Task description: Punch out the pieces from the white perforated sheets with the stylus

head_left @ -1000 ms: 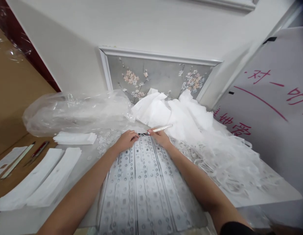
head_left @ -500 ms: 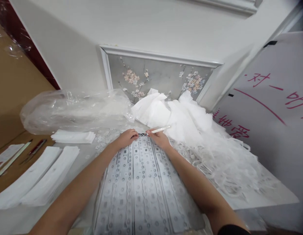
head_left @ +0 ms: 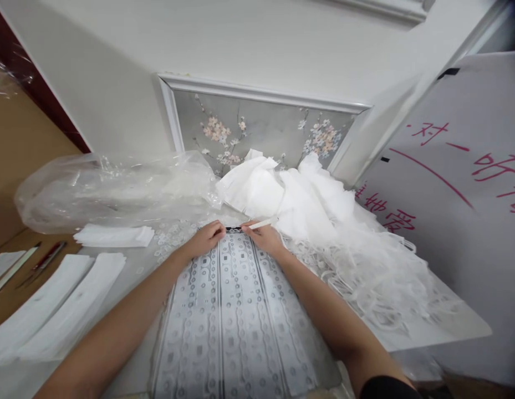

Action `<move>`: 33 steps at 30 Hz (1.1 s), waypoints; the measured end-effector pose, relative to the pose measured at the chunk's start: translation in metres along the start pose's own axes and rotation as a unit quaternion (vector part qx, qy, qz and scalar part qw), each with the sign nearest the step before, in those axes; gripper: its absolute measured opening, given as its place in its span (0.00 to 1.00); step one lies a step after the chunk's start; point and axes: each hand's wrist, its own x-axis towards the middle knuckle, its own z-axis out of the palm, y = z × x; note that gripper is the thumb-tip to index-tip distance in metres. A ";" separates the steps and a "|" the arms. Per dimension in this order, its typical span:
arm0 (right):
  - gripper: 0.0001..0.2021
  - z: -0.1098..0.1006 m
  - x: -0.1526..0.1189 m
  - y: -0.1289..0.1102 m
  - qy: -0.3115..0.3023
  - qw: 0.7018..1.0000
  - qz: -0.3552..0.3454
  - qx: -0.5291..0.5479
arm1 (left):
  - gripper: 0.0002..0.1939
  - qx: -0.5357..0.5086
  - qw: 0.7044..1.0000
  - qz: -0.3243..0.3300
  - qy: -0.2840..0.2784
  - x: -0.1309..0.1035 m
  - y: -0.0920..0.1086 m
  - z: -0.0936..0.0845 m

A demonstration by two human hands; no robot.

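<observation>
A long patterned panel (head_left: 236,327), whitish with rows of dots, small squares and wavy lines, lies between my forearms. At its far edge runs a narrow dark strip (head_left: 233,229) with pale marks. My left hand (head_left: 208,238) is at the left end of this strip, its fingers curled together; what they hold, if anything, is hidden. My right hand (head_left: 266,239) grips a slim white pen-like tool (head_left: 262,223), its rear end pointing right. The fingertips of that hand are at the strip's right end. Small clear ring-like pieces (head_left: 172,238) lie scattered left of my left hand.
White strip stacks (head_left: 68,307) and a smaller white stack (head_left: 113,236) lie at left, near a red-handled tool (head_left: 45,263). Behind is a clear plastic bag (head_left: 116,191). White sheets (head_left: 261,188) and tangled white offcuts (head_left: 377,288) are heaped at right.
The whole view has shifted slightly, so things appear a little further left. Both hands stay at the panel's far edge, and the white tool lies at a slightly flatter angle.
</observation>
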 end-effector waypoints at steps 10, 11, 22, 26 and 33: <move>0.19 -0.002 -0.004 0.001 0.030 0.999 -0.002 -0.035 | 0.14 -0.006 0.975 -0.083 0.207 -0.004 -0.004 0.002; 0.18 -0.001 -0.004 0.002 0.031 0.999 -0.002 -0.039 | 0.15 0.020 0.976 -0.062 0.206 -0.005 -0.001 0.003; 0.20 -0.002 -0.006 -0.002 0.022 0.999 0.015 -0.043 | 0.18 0.198 0.967 0.138 0.081 -0.003 0.015 0.013; 0.19 -0.002 -0.006 -0.003 0.017 0.999 0.013 -0.042 | 0.21 0.209 0.967 0.113 0.092 -0.004 0.012 0.012; 0.19 0.000 -0.004 0.002 0.017 0.999 0.010 -0.027 | 0.24 0.223 0.964 0.116 0.086 -0.003 0.010 0.013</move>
